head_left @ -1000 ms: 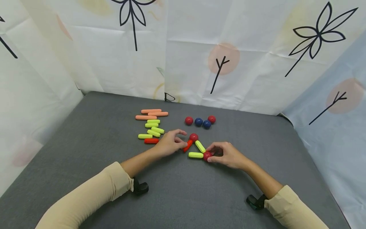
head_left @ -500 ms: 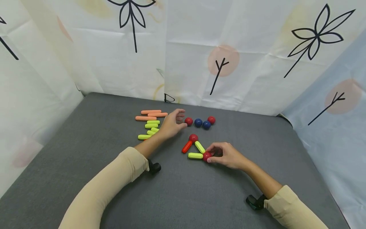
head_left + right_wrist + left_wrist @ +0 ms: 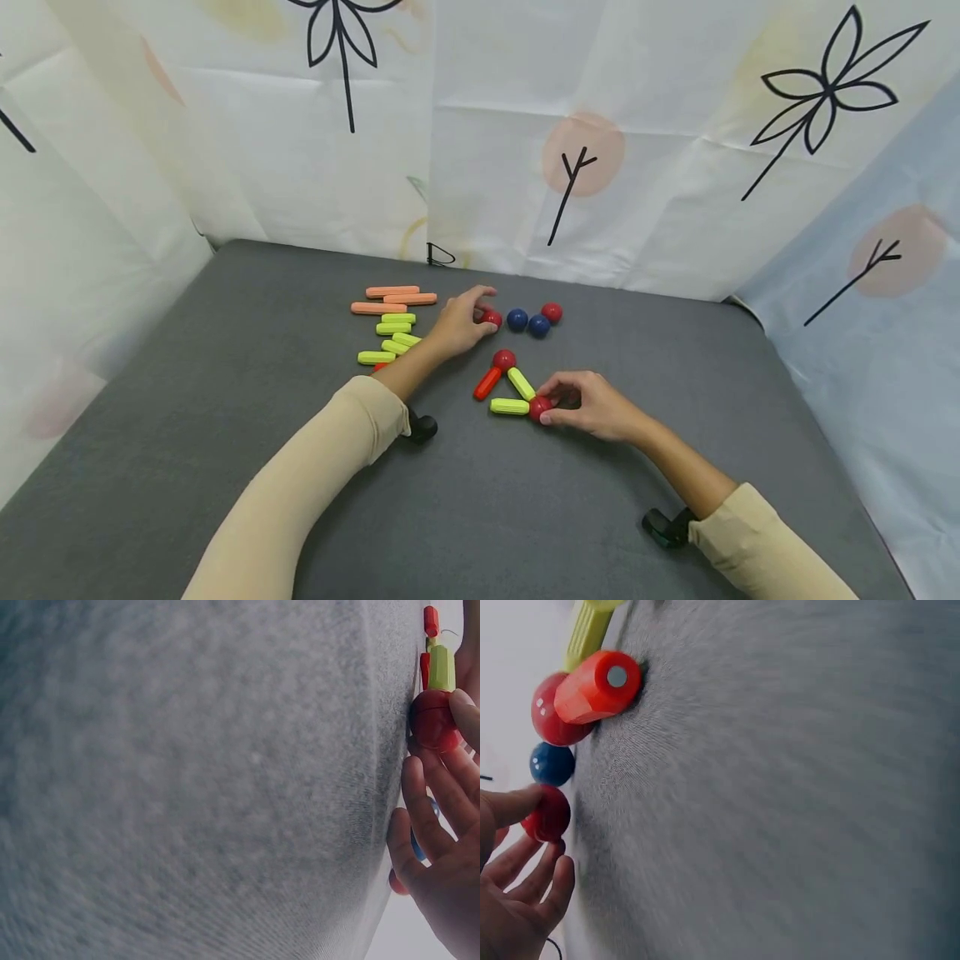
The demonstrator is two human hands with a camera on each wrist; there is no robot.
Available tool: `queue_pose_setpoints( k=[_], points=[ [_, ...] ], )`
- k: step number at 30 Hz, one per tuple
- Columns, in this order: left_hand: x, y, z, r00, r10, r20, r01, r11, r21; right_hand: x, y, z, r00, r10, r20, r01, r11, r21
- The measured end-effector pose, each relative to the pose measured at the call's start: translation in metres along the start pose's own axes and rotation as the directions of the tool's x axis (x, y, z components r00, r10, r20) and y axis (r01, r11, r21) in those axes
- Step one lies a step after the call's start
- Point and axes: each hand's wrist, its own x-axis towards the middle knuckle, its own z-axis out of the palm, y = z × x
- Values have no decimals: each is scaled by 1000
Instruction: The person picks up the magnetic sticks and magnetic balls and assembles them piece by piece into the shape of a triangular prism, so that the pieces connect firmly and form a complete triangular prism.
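My left hand [image 3: 459, 326] pinches a red ball [image 3: 549, 814] between thumb and fingers, at the left end of the loose balls. My right hand [image 3: 591, 405] pinches another red ball [image 3: 539, 408]. Two yellow-green rods meet that ball: one rod [image 3: 509, 407] points left, the other rod [image 3: 521, 384] runs up to a red ball [image 3: 504, 360]. A red rod [image 3: 487, 383] slants down from this upper ball, its free end showing a round grey disc in the left wrist view. These joined pieces lie flat on the grey table [image 3: 480, 517].
Beside the left hand's ball sit a blue ball [image 3: 517, 320], a second blue ball [image 3: 539, 326] and a red ball [image 3: 551, 312]. Orange rods [image 3: 378, 308] and several yellow-green rods [image 3: 393, 329] lie at the left. A printed cloth [image 3: 480, 133] hangs behind the table.
My left hand has left the red rod, moved up and away across the table, and taken hold of a loose red ball. My right hand keeps its grip in the same place.
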Motion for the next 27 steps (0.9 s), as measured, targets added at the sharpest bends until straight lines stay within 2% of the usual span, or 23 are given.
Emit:
queue_pose_setpoints(
  k=[4,9,14,17,22,27],
  points=[
    [-20,2,-12,999,23,40,-22,999,-23,0,0,0,1000,2,1,-2,1000,7],
    [-52,5,-26,994,42,101,-37,998,-49,-1,1,0,1000,0,-1,0,1000,14],
    [-82,6,-32,983,52,174,-36,995,-95,0,1,0,1000,3,2,-3,1000,12],
    [-97,7,-33,971,44,234,-15,992,-125,0,1,1,1000,1,2,-1,1000,10],
    [-111,9,-29,953,43,300,-3,992,-130,1,1,1,1000,-8,1,8,1000,14],
    [-112,11,-24,951,68,300,-34,993,-116,1,1,1,1000,-7,-1,7,1000,9]
  ],
)
